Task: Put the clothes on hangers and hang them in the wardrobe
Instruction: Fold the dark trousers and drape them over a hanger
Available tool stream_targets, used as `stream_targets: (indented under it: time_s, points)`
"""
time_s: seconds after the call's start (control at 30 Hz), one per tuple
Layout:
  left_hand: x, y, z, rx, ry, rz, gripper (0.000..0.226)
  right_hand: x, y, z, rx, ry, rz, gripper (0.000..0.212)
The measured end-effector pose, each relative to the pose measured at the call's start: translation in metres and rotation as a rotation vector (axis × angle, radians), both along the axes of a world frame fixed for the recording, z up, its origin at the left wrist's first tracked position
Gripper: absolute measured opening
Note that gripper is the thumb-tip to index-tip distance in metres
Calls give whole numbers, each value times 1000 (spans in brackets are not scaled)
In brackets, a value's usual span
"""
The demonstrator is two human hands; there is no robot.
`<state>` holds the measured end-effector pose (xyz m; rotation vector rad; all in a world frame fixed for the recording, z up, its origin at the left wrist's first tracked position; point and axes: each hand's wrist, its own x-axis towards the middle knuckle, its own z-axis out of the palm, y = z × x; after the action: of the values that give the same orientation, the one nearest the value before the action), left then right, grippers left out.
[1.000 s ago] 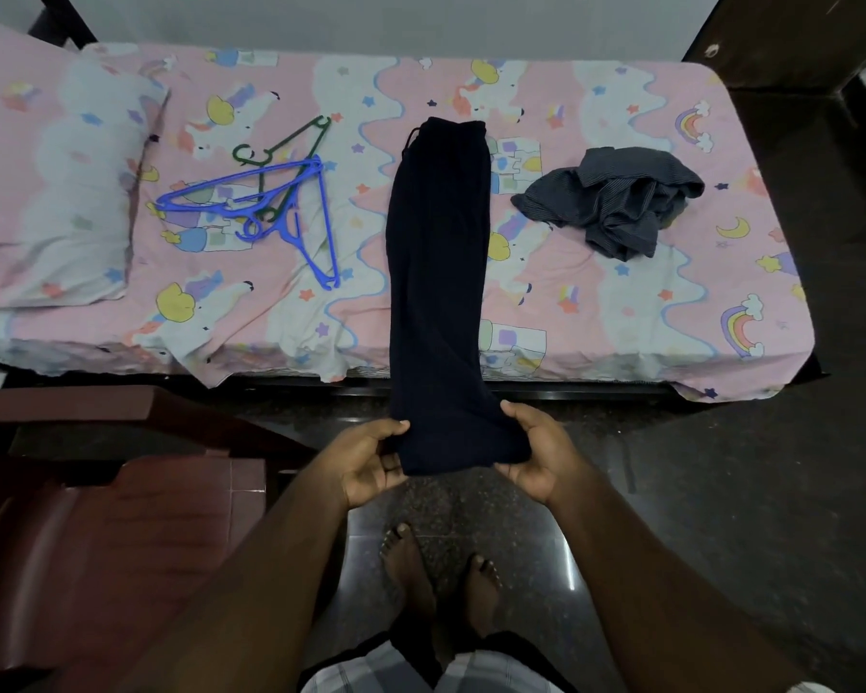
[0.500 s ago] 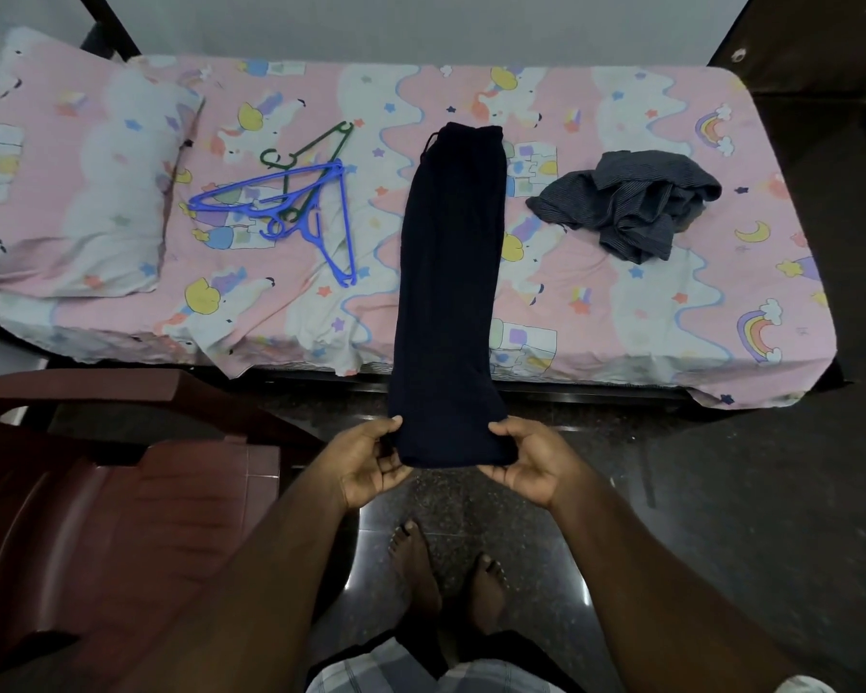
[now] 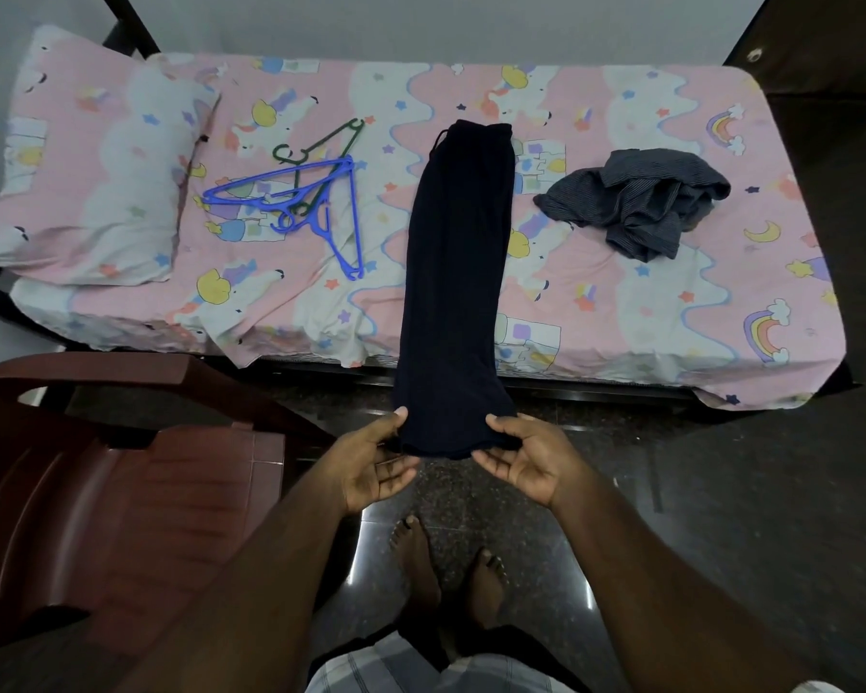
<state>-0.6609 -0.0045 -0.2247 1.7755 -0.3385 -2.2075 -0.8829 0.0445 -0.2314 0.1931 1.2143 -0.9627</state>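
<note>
A home bedroom: 1 bed (image 3: 621,312) with cartoon sheet, pillow (image 3: 96,182).

Pale wall (image 3: 421,22), dark glossy floor (image 3: 721,492), bed (image 3: 671,317), red-brown chair (image 3: 121,492)

The red chair (image 3: 96,492) (left side) runs past the frame's edge.

Both forearms are bare, with no sleeves, watch or rings showing on the hands (image 3: 526,460). The feet (image 3: 446,577) are bare too. A checked cloth (image 3: 421,667) in grey and white (lower middle of the frame) covers the waist.
</note>
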Motion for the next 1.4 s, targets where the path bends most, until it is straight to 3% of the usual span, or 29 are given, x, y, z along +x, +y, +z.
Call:
stream_targets:
  time_s: [0.23,0.33,0.43,0.57,0.63,0.77,0.87,0.97,1.1,1.33,1.4]
  points:
    - [-8,3,4,-50,-54,66,16,0,5,7,-22,76,13,32]
    - [-9,3,5,-77,-36,119,10,0,6,9,-58,136,-14,46]
    - [-8,1,6,-133,-38,182,17,-1,7,13,-119,169,-41,57]
    - [-10,-3,13,-221,13,152,29,-5,7,20,-154,207,60,27]
    - [-12,-7,18,-229,43,112,33,-9,4,22,-176,186,51,22]
    - [-8,-21,28,-200,116,132,52,-22,0,24,-271,114,116,51]
    - [-10,-31,32,-270,129,85,58,-24,-6,26,-333,374,222,58]
    - [-14,-40,36,-353,90,37,34,-21,-18,25,-417,716,252,47]
    - [-21,-61,39,-432,54,22,4,-20,-38,25,-446,963,295,30]
    - [-33,-118,45,-694,-186,-88,36,-28,-88,31,-415,1225,278,8]
    - [-39,-135,49,-743,-223,-93,31,-30,-104,37,-392,1258,294,10]
